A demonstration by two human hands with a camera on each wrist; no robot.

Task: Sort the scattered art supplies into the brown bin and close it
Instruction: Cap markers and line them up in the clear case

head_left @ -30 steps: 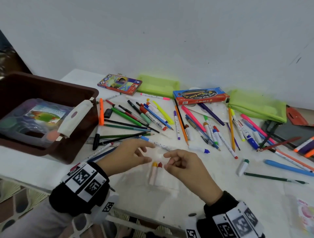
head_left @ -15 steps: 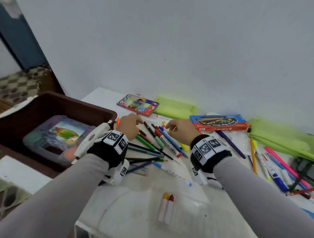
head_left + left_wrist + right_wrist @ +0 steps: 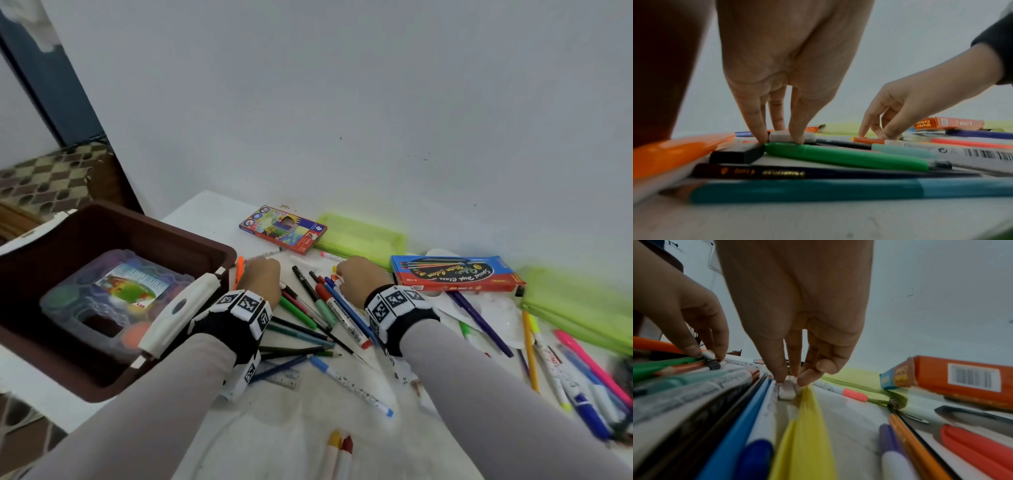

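Observation:
The brown bin (image 3: 171, 236) stands open at the table's left with a clear paint case (image 3: 113, 291) inside. Beside it lies a pile of pens and pencils (image 3: 329, 311). My left hand (image 3: 260, 277) reaches into the pile's far left. Its thumb and fingers pinch a small white eraser (image 3: 779, 136) that rests next to a green marker (image 3: 838, 155). My right hand (image 3: 359, 281) is at the pile's far right and pinches another small white piece (image 3: 786, 390) between a blue pen (image 3: 748, 410) and a yellow marker (image 3: 805, 426). Both pieces still sit on the table.
A coloured pencil box (image 3: 282, 228), a blue and red water colour box (image 3: 455, 274) and two green pouches (image 3: 359, 236) lie along the back wall. More markers (image 3: 575, 377) spread to the right. Two crayons (image 3: 339, 452) lie near the front edge. The bin's white latch (image 3: 181, 308) faces my left wrist.
Both hands have left the two crayons near the front edge and reached forward into the pen pile. Over the last half second they settled onto the small white pieces.

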